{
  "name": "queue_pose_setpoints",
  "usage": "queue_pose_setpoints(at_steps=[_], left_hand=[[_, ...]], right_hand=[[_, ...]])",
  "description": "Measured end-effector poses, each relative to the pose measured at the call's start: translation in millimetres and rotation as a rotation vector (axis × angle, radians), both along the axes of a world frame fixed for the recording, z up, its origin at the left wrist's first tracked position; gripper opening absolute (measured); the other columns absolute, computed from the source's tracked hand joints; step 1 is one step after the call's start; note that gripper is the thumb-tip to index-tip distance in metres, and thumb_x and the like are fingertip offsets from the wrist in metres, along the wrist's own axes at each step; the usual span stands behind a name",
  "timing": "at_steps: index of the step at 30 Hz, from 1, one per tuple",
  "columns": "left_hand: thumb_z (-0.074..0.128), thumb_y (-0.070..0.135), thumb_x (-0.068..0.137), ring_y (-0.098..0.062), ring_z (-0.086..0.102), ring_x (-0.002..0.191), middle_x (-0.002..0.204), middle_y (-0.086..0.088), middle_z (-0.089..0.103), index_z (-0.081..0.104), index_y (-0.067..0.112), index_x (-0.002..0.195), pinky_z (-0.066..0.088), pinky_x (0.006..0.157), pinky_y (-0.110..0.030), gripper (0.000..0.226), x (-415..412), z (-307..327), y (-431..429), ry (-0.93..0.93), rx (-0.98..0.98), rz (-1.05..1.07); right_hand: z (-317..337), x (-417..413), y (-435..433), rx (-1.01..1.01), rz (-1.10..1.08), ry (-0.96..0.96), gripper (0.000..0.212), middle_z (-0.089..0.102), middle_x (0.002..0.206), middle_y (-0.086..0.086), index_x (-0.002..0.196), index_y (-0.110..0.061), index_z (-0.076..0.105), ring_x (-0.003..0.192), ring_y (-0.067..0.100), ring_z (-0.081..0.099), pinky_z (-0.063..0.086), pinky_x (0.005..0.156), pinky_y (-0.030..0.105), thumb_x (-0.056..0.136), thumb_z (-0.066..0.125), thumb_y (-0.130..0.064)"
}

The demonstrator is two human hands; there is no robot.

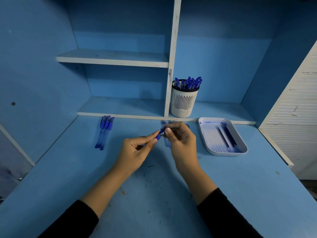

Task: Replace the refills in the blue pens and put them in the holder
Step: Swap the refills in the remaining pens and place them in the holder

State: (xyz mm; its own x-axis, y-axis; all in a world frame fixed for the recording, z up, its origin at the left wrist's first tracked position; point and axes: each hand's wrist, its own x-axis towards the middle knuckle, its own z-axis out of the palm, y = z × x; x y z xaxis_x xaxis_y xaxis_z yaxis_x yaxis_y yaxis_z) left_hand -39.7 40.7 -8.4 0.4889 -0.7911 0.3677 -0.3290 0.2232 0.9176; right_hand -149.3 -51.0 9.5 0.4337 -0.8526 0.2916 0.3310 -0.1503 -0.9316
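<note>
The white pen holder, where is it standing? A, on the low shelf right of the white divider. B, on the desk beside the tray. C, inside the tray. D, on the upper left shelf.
A: the white pen holder, full of blue pens, stands on the low shelf just right of the white divider, behind the tray.

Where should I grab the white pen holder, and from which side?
Probably grip the pen holder round its slotted wall, from the front or right: pens fill its top, and the shelf divider stands close on its left.
</note>
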Motion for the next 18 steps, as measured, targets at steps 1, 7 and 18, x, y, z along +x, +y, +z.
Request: queue_pose_setpoints(at_steps=[1, 7, 18], left_hand=[[0.065, 0.008, 0.091, -0.008, 0.065, 0.080, 0.094, 0.006, 0.076, 0.067, 0.025, 0.114, 0.054, 0.075, -0.025, 0.029, 0.8, -0.5, -0.1, -0.008, 0.002, -0.001], [0.064, 0.018, 0.090, -0.014, 0.054, 0.068, 0.086, -0.007, 0.075, 0.066, 0.032, 0.113, 0.047, 0.065, -0.024, 0.027, 3.5, -2.1, -1.1, -0.032, 0.003, -0.006], [0.056, 0.010, 0.097, -0.018, 0.032, 0.103, 0.111, 0.020, 0.066, 0.061, 0.033, 0.120, 0.040, 0.069, -0.013, 0.033, 1.2, -1.7, -3.0, -0.057, 0.001, -0.094]], right_hand=[[-0.2, 0.3, 0.1, 0.000, 0.002, -0.003, 0.014, 0.068, 0.085, 0.005, 0.087, -0.005, 0.063, 0.081, 0.013, 0.065, 0.050, 0.074, 0.017, 0.090, 0.057, 0.007], [-0.9, 0.7, 0.5, -0.005, -0.010, 0.004, 0.019, 0.068, 0.084, 0.003, 0.085, -0.012, 0.064, 0.083, 0.016, 0.065, 0.050, 0.077, 0.020, 0.090, 0.057, 0.005], [1.3, -0.4, -5.4, -0.029, -0.014, -0.041, 0.014, 0.068, 0.087, 0.010, 0.089, -0.004, 0.064, 0.084, 0.019, 0.064, 0.053, 0.084, 0.029, 0.091, 0.055, 0.007]])
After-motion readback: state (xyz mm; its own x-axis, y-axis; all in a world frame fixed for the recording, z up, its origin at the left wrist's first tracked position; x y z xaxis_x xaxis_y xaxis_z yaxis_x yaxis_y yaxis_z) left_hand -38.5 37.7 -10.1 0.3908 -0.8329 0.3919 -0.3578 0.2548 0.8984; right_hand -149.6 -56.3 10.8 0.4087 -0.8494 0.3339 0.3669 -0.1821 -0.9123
